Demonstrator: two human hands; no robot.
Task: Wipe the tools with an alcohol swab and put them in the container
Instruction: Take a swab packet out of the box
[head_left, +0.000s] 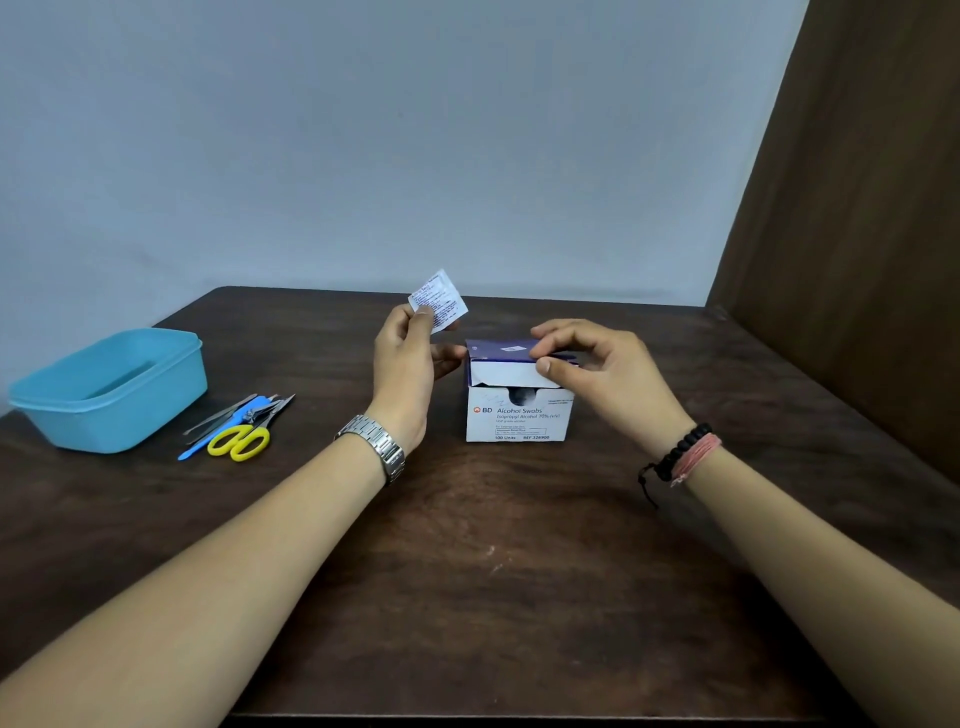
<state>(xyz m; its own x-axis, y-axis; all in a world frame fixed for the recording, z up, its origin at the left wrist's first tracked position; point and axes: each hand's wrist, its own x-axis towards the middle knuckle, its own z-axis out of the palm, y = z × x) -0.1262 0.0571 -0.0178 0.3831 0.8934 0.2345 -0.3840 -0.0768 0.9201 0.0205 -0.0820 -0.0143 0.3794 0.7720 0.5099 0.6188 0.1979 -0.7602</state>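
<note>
Left hand (405, 364): pinches one swab packet (438, 300).
Right hand (597, 371): pinches the flap of one swab box (519, 410).
Container (111, 387): one, blue.
Tools (236, 426): overlapping pile beside it, count unclear.

Dim, even, cool-toned indoor light. Soft shadows only, faint beside the light-blue rectangular plastic tub (111, 387). Dull sheen on the dark brown wooden tabletop (493, 499) near centre. Wide-angle bowing at edges. Small print slightly soft.

A dark wooden table (493, 545) stands against a pale blue wall (363, 130).
</note>
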